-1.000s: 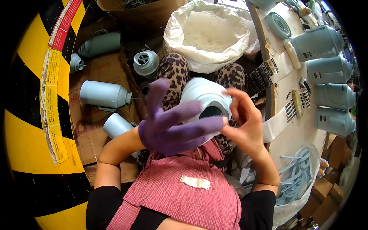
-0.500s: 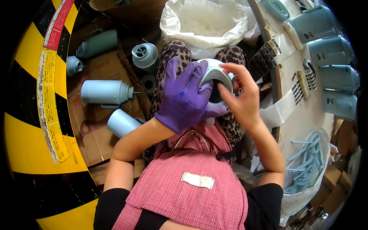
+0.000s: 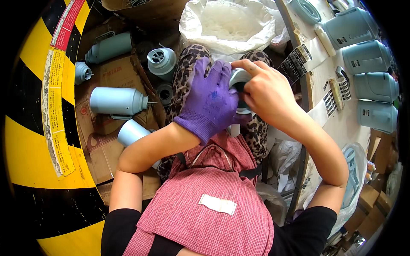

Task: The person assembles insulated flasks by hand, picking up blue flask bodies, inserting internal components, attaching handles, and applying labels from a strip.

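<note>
Between my knees is a light blue thermos flask (image 3: 236,77), its round dark mouth facing up and its pale handle (image 3: 233,129) toward me. My left hand (image 3: 209,99), in a purple knitted glove, wraps round the flask's side and closes on it. My bare right hand (image 3: 270,88) is bent over the rim from the right, fingers curled at the mouth. Its thumb and fingertips are partly hidden, so I cannot tell whether a small part is pinched there.
On cardboard (image 3: 100,153) at left lie a blue flask (image 3: 115,101), a pale blue cylinder (image 3: 133,133) and a darker flask (image 3: 112,48). Another flask (image 3: 162,62) stands near my knee. Ahead is a white sack (image 3: 230,27). Blue jugs (image 3: 369,57) and labels line the right-hand bench (image 3: 326,138).
My right hand has turned over the mouth, its forearm swinging outward to the right; the fingers are now more curled. My left hand has shifted slightly and still grips the thermos flask.
</note>
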